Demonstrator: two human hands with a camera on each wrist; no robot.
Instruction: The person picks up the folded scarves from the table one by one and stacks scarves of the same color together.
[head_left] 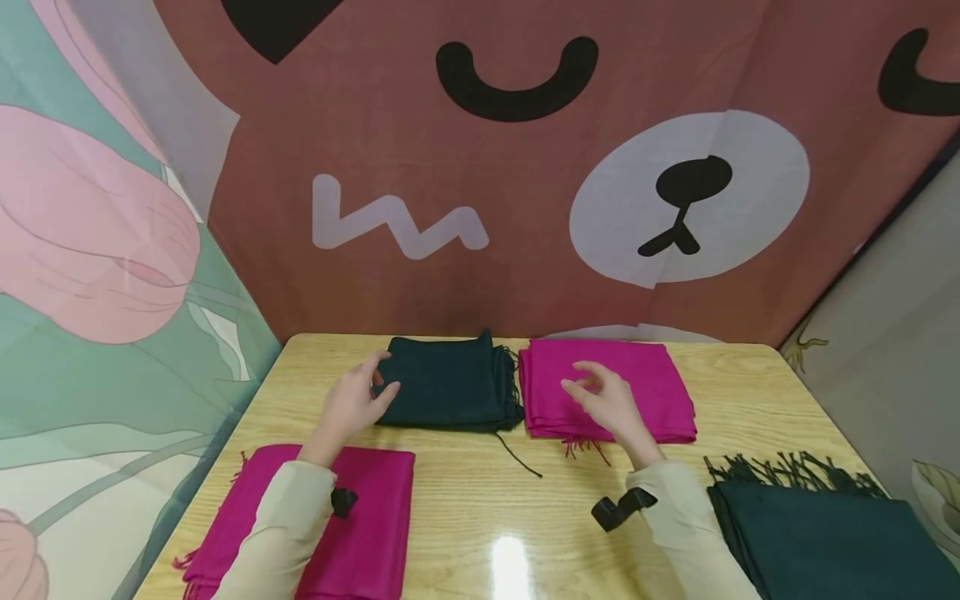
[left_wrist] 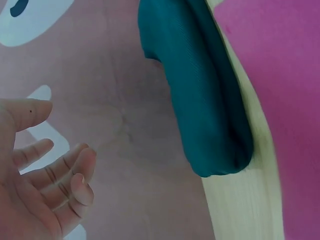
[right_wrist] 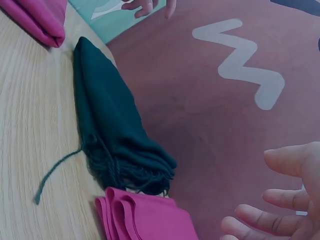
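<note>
My left hand (head_left: pixel 356 397) hovers at the left end of a folded dark green scarf (head_left: pixel 446 383) at the back of the table. In the left wrist view its fingers (left_wrist: pixel 67 187) are loosely bent with nothing between them, apart from the scarf. Over the folded magenta scarf (head_left: pixel 652 387) at the back right is my right hand (head_left: pixel 603 400). Thumb and fingers are spread and hold nothing, as the right wrist view also shows. The green scarf's fringe lies close to the magenta scarf, and one loose strand (head_left: pixel 519 455) trails onto the wood.
Another folded magenta scarf (head_left: pixel 375 517) lies front left, beneath my left forearm. A second dark green scarf (head_left: pixel 840 542) with its fringe toward the back lies front right. Behind the wooden table (head_left: pixel 480 500) hangs a brown cloth (head_left: pixel 375 292) with a printed bear face.
</note>
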